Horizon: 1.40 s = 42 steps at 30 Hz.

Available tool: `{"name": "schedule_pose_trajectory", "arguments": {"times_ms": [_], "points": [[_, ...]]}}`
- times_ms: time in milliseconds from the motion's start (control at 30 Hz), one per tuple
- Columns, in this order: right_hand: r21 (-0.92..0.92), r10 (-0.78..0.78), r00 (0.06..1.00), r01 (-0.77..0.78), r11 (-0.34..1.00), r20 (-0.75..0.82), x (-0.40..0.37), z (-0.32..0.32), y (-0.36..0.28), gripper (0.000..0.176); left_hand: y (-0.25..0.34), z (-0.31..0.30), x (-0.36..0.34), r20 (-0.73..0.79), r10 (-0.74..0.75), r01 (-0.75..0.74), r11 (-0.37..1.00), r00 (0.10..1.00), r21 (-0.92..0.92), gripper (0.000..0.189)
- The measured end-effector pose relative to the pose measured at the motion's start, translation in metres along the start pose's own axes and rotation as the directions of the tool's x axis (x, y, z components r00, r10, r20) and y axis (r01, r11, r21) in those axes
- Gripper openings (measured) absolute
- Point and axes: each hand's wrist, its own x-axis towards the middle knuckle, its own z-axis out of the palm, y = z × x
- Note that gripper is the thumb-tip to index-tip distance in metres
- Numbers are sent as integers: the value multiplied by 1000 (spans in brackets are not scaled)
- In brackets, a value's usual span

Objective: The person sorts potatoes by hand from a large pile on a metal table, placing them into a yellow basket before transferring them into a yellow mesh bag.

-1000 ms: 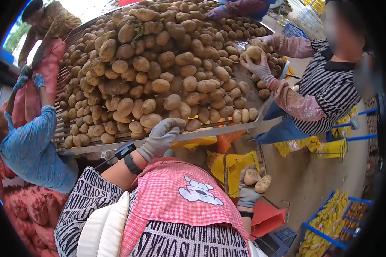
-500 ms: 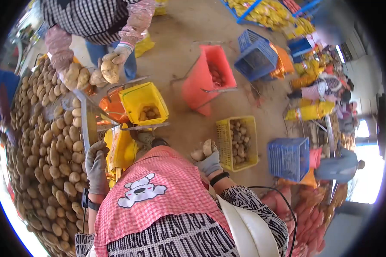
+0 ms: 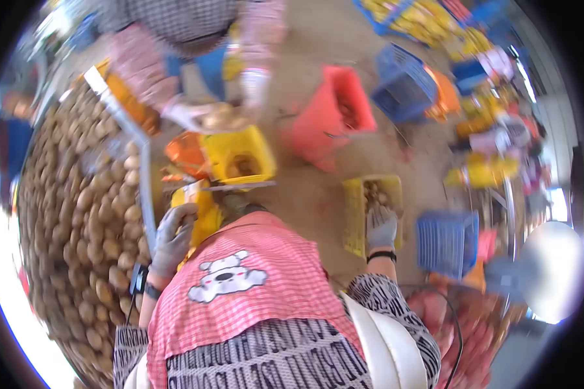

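Observation:
My left hand, in a grey glove, is closed on a brown potato beside the metal rim of the potato table. Over the yellow basket on the floor at the right is my gloved right hand, its fingers pointing down at the potatoes inside. What lies under those fingers is hidden, and their closure is unclear. Across from me, a person's hands hold potatoes above a yellow bin; these are smeared by motion.
Many potatoes cover the table at the left, bordered by a metal rim. A red sack stands ahead. Blue crates are at the right. Other people are farther right, near yellow sacks.
My right hand, which held potatoes beside the yellow basket, has moved right, over the basket. The other person's hands have moved right with potatoes, over the yellow bin. The view has shifted.

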Motion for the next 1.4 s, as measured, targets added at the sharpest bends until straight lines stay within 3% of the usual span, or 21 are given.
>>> {"name": "schedule_pose_trajectory", "arguments": {"times_ms": [33, 133, 233, 300, 367, 433, 500, 567, 633, 700, 767, 833, 900, 967, 1033, 1100, 1233, 1300, 1333, 1367, 1400], "points": [[-85, 53, 982, -38, 996, 182, -2, 21, 9, 57, 7, -4, -6, -12, -7, 7, 1000, 1000, 21, 24], [-366, 252, 903, -116, 923, 349, -32, 114, 51, 52, 9, -18, -22, -134, 56, -42, 994, 989, 105, 17], [-668, 454, 761, -37, 744, 463, -91, 199, 87, 49, 32, -23, -44, -277, -101, 132, 987, 956, 95, 21], [-764, 526, 578, 313, 564, 624, -147, 220, 131, 47, 16, -39, -85, -366, -197, 224, 974, 909, 31, 21], [-757, 619, 442, 453, 471, 650, -181, 265, 154, 43, 15, -41, -108, -466, -275, 303, 953, 841, -16, 22], [-576, 743, 105, 707, 411, 660, -214, 300, 175, 40, 17, -37, -129, -551, -343, 364, 928, 760, -76, 22], [-584, 771, 93, 711, 391, 630, -238, 314, 188, 38, 11, -32, -144, -595, -368, 427, 903, 715, -45, 23], [-517, 831, -84, 747, 418, 550, -269, 325, 212, 36, 13, -19, -164, -675, -377, 468, 882, 634, -52, 22], [-489, 866, -136, 778, 395, 482, -291, 336, 240, 32, 29, -10, -172, -750, -488, 540, 815, 446, -209, 19], [-268, 804, -439, 783, 561, 401, -313, 344, 276, 30, 31, -2, -181, -791, -480, 573, 793, 379, -207, 19], [-138, 756, -516, 782, 608, 403, -351, 347, 295, 31, 39, 4, -184, -824, -510, 548, 774, 246, -316, 19], [43, 653, -655, 718, 695, 380, -385, 363, 323, 35, 40, 12, -186, -842, -504, 544, 769, 194, -335, 18], [479, 381, -859, 508, 715, 342, -436, 377, 340, 48, 48, 20, -187, -875, -474, 582, 740, 94, -339, 20], [546, 387, -885, 465, 697, 259, -453, 386, 376, 56, 56, 22, -191, -896, -439, 629, 715, 64, -305, 19], [607, 379, -909, 402, 685, 174, -451, 392, 396, 64, 57, 32, -196, -850, -520, 615, 643, -87, -456, 19], [746, 431, -901, 326, 581, 57, -459, 390, 417, 73, 61, 33, -205, -862, -487, 626, 631, -140, -458, 19], [747, 575, -814, 432, 506, 80, -470, 407, 423, 64, 49, 38, -230, -867, -422, 615, 618, -266, -490, 20], [680, 505, -836, 500, 537, 216, -465, 411, 431, 62, 40, 27, -235, -910, -286, 616, 669, -302, -415, 23], [140, 622, -713, 686, 714, 324, -467, 403, 425, 56, 48, 9, -232, -941, -247, 673, 658, -233, -339, 32], [152, 624, -715, 687, 710, 316, -468, 398, 418, 56, 48, -3, -230, -938, -249, 663, 663, -242, -347, 32], [-52, 656, -644, 697, 715, 394, -468, 395, 411, 53, 46, -13, -228, -972, -225, 813, 554, -62, -180, 40]]}}
